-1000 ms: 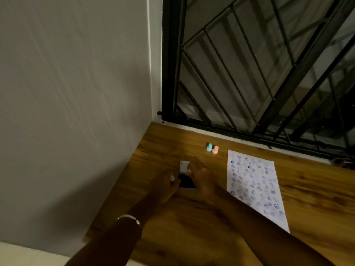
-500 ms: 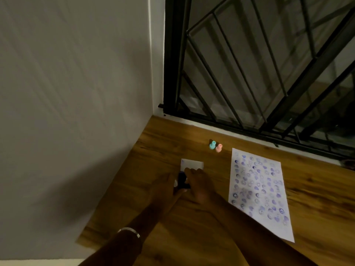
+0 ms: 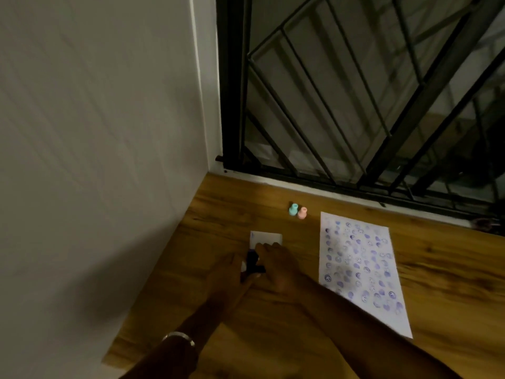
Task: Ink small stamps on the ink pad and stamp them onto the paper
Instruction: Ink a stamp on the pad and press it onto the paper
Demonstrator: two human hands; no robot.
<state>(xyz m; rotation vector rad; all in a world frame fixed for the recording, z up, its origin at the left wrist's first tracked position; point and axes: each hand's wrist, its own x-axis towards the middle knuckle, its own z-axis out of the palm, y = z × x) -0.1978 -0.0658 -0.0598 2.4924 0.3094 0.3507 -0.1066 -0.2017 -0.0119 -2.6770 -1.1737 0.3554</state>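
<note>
The ink pad [image 3: 252, 261] lies on the wooden table, dark, with its white lid [image 3: 269, 237] open behind it. My left hand [image 3: 225, 276] holds the pad's left edge, where a small white bit shows by the thumb. My right hand [image 3: 277, 268] lies over the pad's right side, its fingertips on the lid's near edge. A teal stamp [image 3: 293, 209] and a pink stamp [image 3: 302, 213] stand side by side farther back, apart from both hands. The white paper [image 3: 360, 269], covered with several purple stamp prints, lies to the right of my right hand.
A grey wall [image 3: 95, 160] closes the table's left side. A black metal window grille [image 3: 355, 105] runs along the back edge. Bare wood [image 3: 273, 337] shows near me, and more of it to the right of the paper. A metal bangle [image 3: 179, 337] sits on my left wrist.
My right hand has slid farther over the ink pad and covers more of its dark surface. The left hand stays at the pad's left edge. The stamps and paper have not moved.
</note>
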